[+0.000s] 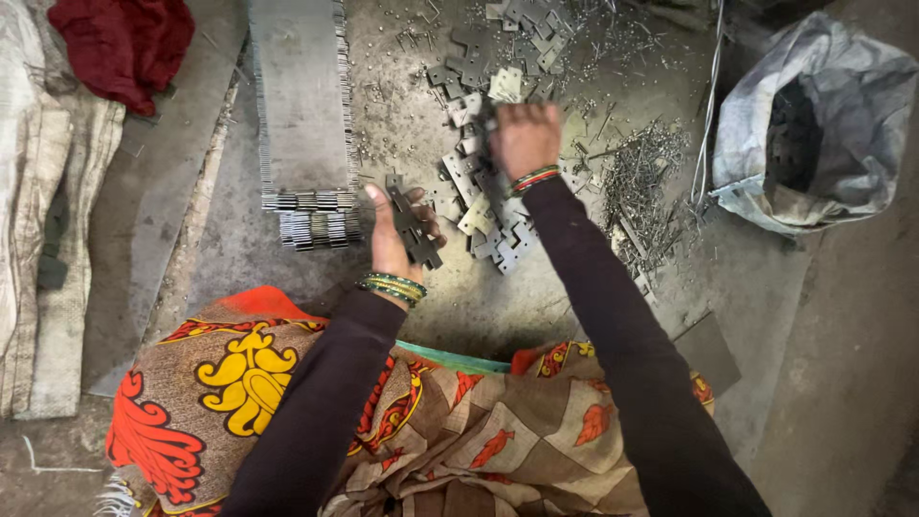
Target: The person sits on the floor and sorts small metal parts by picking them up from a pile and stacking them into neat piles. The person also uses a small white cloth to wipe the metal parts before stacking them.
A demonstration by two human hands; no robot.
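The notched metal plates [414,222] I grip in my left hand [392,244] are flat, grey and dull, stepped along their edges, stacked a few deep and sticking out past my fingers above the floor. Those cut edges look sharp; if the stack shifts in my grasp, I judge it could nick my palm or slide out and scatter. My right hand [524,139] is closed down on the loose pile of plates [483,206] spread on the concrete floor [239,239], grasping one or more there, and pressing into that jumble could catch a finger. Just right lies a heap of thin metal slivers [643,172], to the left a neat stacked row of strips [304,115], and farther right an open grey sack [814,124].
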